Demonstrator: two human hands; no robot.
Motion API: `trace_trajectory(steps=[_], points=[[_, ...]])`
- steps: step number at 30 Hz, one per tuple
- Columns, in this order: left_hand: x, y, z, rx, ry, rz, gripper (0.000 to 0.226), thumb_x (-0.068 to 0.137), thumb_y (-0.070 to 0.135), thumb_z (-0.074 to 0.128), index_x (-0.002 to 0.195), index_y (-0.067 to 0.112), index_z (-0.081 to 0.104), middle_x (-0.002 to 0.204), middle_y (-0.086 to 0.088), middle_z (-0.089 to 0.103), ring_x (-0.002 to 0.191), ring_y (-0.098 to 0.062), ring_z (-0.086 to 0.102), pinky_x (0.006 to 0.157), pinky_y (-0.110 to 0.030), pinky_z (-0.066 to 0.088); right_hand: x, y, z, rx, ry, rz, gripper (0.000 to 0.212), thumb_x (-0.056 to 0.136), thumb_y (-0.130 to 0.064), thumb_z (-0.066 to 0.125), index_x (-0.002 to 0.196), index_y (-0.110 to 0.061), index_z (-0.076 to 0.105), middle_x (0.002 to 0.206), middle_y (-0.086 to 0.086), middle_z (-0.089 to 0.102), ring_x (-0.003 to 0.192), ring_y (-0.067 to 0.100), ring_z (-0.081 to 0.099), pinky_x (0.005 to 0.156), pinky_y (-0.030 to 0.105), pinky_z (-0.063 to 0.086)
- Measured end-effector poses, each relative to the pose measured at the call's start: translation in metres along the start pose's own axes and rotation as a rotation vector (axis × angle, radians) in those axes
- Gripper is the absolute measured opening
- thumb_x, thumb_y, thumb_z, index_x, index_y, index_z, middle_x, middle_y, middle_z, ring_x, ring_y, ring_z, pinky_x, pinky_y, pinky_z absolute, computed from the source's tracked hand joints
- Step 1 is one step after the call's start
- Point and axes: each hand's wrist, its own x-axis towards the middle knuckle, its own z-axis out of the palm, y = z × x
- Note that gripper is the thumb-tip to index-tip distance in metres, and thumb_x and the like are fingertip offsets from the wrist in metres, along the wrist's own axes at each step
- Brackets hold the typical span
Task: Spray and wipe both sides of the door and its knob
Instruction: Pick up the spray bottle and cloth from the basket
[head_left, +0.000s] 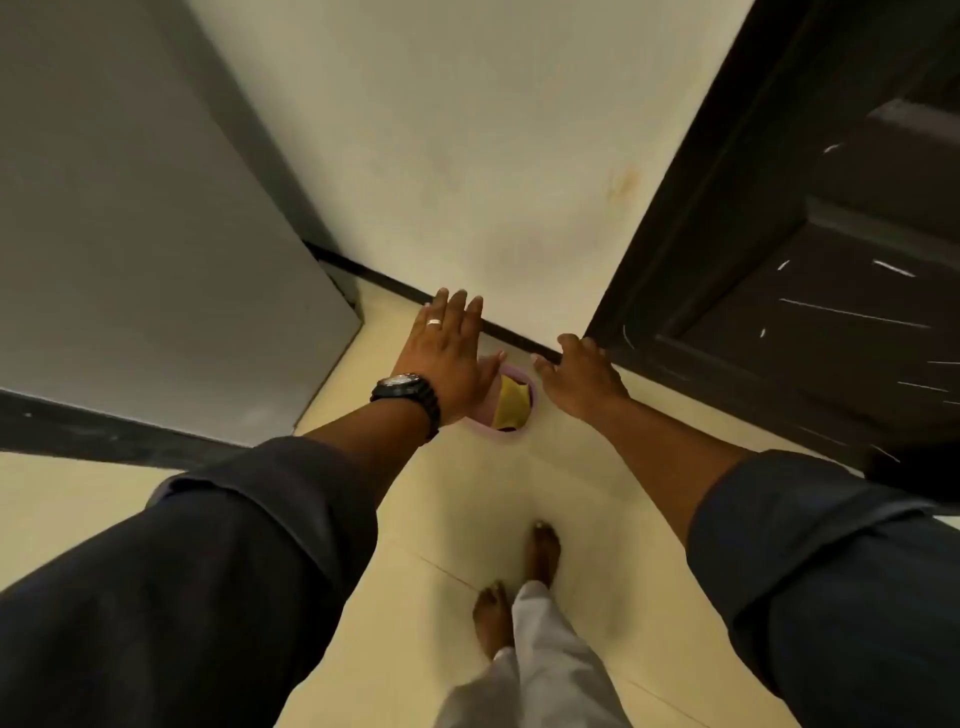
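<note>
A dark brown panelled door (831, 291) stands at the right, its lower part streaked with pale scratch marks; no knob shows. On the floor below my hands sits a pink bucket (511, 439) with a yellow cloth (511, 408) inside. My left hand (449, 353), with a ring and a black watch, hovers flat and spread over the bucket's left side, hiding part of it. My right hand (584, 376) is stretched out to the right of the bucket, fingers loosely apart, holding nothing. No spray bottle is visible.
A cream wall (467, 130) with a dark skirting board rises straight ahead. A grey wall or cabinet side (130, 234) closes the left. The floor is pale cream tile (457, 519). My bare feet (543, 556) and light trousers are below.
</note>
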Motion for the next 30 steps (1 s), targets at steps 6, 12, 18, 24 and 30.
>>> trace_trajectory(steps=[6,12,18,24,30], points=[[0.033,-0.033,0.067,-0.096,-0.071,-0.116,0.075,0.103,0.057,0.032,0.161,0.015,0.008,0.169,-0.011,0.011,0.157,-0.029,0.005,0.126,-0.041,0.007,0.057,0.009,0.066,0.062,-0.132,0.067,0.058,0.099,-0.047,0.044,0.144,-0.012,0.036,0.144,0.015,0.04,0.131,0.032,0.04,0.099,0.041,0.043],[0.064,-0.062,0.142,-0.274,-0.075,-0.189,0.071,0.104,0.045,0.044,0.16,0.011,0.017,0.166,-0.012,0.023,0.154,-0.029,0.018,0.125,-0.039,0.019,0.115,0.027,0.143,0.174,-0.18,0.136,0.052,0.1,-0.044,0.044,0.137,-0.007,0.045,0.129,0.019,0.054,0.114,0.033,0.056,0.088,0.036,0.048],[0.124,-0.103,0.221,-0.477,-0.181,-0.232,0.073,0.103,0.04,0.05,0.16,0.01,0.014,0.164,-0.012,0.024,0.149,-0.028,0.03,0.118,-0.036,0.031,0.172,0.054,0.23,0.291,-0.222,0.243,0.051,0.102,-0.043,0.041,0.137,-0.006,0.045,0.125,0.021,0.059,0.11,0.035,0.058,0.085,0.036,0.047],[0.182,-0.14,0.309,-0.601,-0.319,-0.318,0.073,0.103,0.038,0.053,0.159,0.009,0.017,0.162,-0.015,0.028,0.145,-0.03,0.038,0.114,-0.038,0.036,0.223,0.084,0.31,0.34,-0.224,0.379,0.051,0.104,-0.041,0.037,0.136,-0.001,0.046,0.129,0.023,0.056,0.119,0.036,0.054,0.086,0.03,0.04],[0.229,-0.161,0.381,-0.572,-0.428,-0.294,0.063,0.097,0.03,0.066,0.149,0.012,0.036,0.146,-0.015,0.046,0.127,-0.03,0.054,0.093,-0.03,0.045,0.284,0.104,0.367,0.499,-0.108,0.588,0.048,0.104,-0.03,0.041,0.141,0.0,0.041,0.134,0.023,0.054,0.121,0.039,0.051,0.093,0.036,0.042]])
